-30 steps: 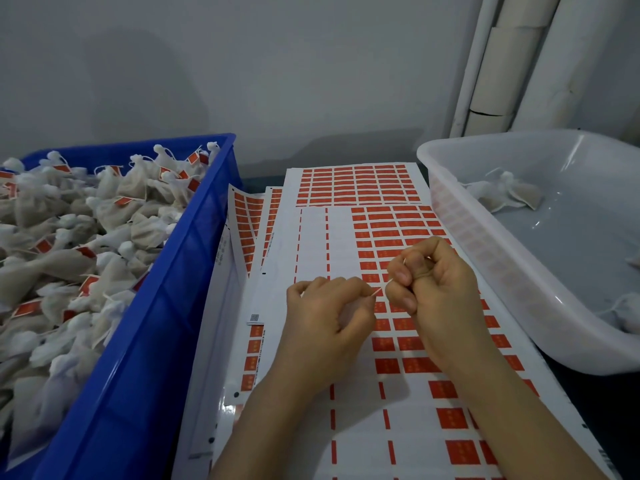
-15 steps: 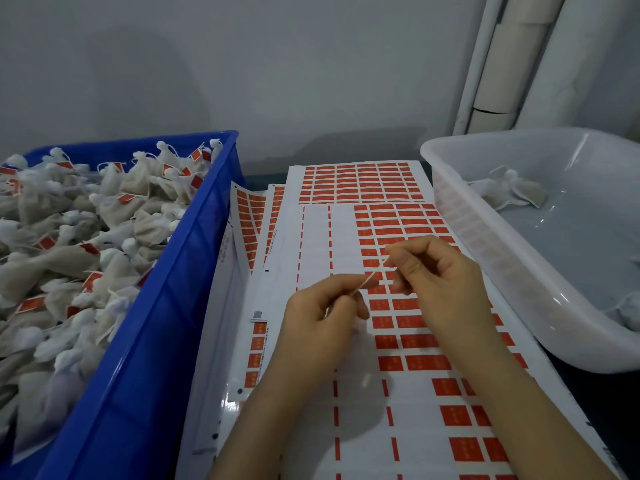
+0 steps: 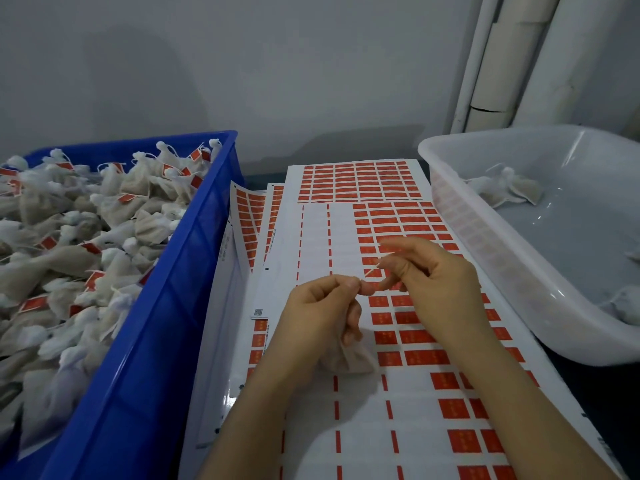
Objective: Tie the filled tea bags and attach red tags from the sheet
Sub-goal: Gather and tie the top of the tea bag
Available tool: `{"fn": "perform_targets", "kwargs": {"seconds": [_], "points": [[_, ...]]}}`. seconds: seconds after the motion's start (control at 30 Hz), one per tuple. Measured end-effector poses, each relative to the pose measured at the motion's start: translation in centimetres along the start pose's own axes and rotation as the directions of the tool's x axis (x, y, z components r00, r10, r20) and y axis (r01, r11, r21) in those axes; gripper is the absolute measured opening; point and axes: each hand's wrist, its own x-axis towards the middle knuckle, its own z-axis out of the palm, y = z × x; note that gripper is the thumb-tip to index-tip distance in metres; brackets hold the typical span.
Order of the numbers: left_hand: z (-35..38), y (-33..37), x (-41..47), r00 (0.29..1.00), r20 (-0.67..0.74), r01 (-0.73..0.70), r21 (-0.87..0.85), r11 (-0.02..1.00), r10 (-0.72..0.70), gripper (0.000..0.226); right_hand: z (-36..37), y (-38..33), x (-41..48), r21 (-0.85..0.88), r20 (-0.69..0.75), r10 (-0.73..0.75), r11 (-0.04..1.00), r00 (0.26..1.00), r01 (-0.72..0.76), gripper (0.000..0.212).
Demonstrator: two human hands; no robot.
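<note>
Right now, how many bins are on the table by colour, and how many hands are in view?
Blue bin: 1
White bin: 1
Hands: 2, the left hand and the right hand
Total: 4

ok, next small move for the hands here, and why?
Probably pull the string tight. It runs between the left hand and right hand, both pinching it, with the tea bag under the left hand and no red tag visible on it yet.
</note>
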Motion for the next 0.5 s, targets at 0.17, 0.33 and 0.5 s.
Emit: {"fn": "perform_targets", "kwargs": {"seconds": [0.17, 0.33, 0.5], "points": [[-0.7, 0.4, -0.2, 0.999, 0.035, 0.043, -0.152, 0.988, -0.038, 0.027, -0.2, 0.4, 0.1, -0.096, -0.004, 0.009, 0.995, 1.0, -0.009, 0.02], [-1.0, 0.3, -0.1, 0.99, -0.028, 0.126, -0.251, 0.96, -0.137, 0.022, -1.0, -0.2, 1.1, -0.311, 0.076, 0.235, 0.929, 0.969, -0.201, 0.03], [-1.0, 0.1, 0.1, 0.972, 0.001, 0.226, -0.289, 0.93, -0.236, 0.02, -2.3, -1.9, -2.8, -0.497, 0.185, 0.319, 0.847, 0.929, -0.192, 0.039]]}}
